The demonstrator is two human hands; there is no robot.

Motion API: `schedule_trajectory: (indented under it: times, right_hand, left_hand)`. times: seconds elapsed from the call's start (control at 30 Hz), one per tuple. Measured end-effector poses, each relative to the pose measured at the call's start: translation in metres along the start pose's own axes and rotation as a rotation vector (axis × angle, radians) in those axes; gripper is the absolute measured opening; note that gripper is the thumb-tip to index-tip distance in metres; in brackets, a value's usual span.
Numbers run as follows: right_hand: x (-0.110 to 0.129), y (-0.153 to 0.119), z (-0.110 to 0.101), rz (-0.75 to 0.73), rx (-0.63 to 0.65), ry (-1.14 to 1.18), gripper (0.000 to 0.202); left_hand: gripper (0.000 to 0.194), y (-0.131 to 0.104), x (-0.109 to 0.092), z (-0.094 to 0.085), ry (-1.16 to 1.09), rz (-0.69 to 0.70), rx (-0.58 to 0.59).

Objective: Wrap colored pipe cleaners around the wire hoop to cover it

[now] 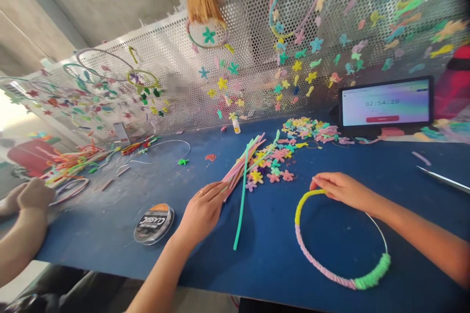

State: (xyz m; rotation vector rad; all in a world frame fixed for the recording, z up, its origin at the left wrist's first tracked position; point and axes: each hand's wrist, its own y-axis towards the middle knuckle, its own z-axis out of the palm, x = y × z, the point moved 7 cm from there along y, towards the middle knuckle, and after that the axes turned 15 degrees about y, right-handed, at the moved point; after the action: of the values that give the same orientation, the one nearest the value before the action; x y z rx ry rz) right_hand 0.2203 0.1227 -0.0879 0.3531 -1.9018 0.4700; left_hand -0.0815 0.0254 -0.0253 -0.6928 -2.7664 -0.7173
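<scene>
My left hand (203, 209) is closed on the near end of a bundle of pink, yellow and green pipe cleaners (249, 156), fingertips partly hidden. A loose teal pipe cleaner (243, 205) hangs across the bundle toward the table's front. On the right, my right hand (340, 188) pinches the top of a wire hoop (318, 265) at the end of its yellow wrapping. Pink and green pipe cleaner covers the hoop's left and lower parts; bare wire shows on its right side. Beyond the bundle lie several small pipe-cleaner flowers (276, 166).
A spool of line (154, 224) lies left of my left hand. Another person's hands (35, 195) rest at the far left near a hoop. Scissors-like metal blades (446, 179) lie at right, below a tablet (385, 103). A perforated metal panel (253, 54) with hanging decorations stands behind the blue table (121, 249).
</scene>
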Motion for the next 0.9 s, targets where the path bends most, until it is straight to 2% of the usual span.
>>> schedule_trajectory:
  times: [0.07,0.17,0.33,0.4,0.5,0.57,0.63,0.73,0.8,0.9]
  right_hand:
    - [0.001,0.000,0.003,-0.001,0.021,-0.023,0.051]
    - [0.004,-0.001,0.007,-0.009,0.045,-0.084,0.052]
    - [0.006,-0.001,0.007,-0.006,0.034,-0.104,0.054]
    - [0.004,0.001,0.006,0.006,0.031,-0.076,0.055]
    - [-0.001,0.003,0.005,0.013,0.035,-0.034,0.057]
    - [-0.003,0.004,0.005,0.020,0.043,-0.007,0.057]
    - [-0.005,0.004,0.006,0.029,0.058,0.013,0.058]
    - [-0.004,0.002,0.007,0.032,0.091,0.004,0.056]
    - [-0.003,0.001,0.008,0.019,0.116,-0.019,0.054]
    - [-0.001,0.001,0.008,0.009,0.132,-0.047,0.053]
  left_hand:
    - [0.036,-0.015,-0.002,-0.006,-0.061,-0.066,-0.062]
    - [0.036,-0.030,-0.005,-0.005,-0.091,-0.085,-0.078]
    - [0.035,-0.038,-0.001,-0.010,-0.059,-0.109,-0.092]
    - [0.043,-0.035,-0.011,-0.015,-0.071,-0.023,-0.070]
    - [0.058,-0.031,-0.039,-0.018,-0.098,0.218,0.023]
    - [0.055,-0.028,-0.053,-0.016,-0.074,0.300,0.067]
    - [0.040,-0.025,-0.053,-0.012,-0.018,0.254,0.062]
    - [0.020,-0.024,-0.036,-0.012,0.063,0.043,-0.035]
    - [0.017,-0.028,-0.022,-0.016,0.073,-0.084,-0.132]
    - [0.017,-0.037,-0.008,-0.023,0.029,-0.192,-0.247]
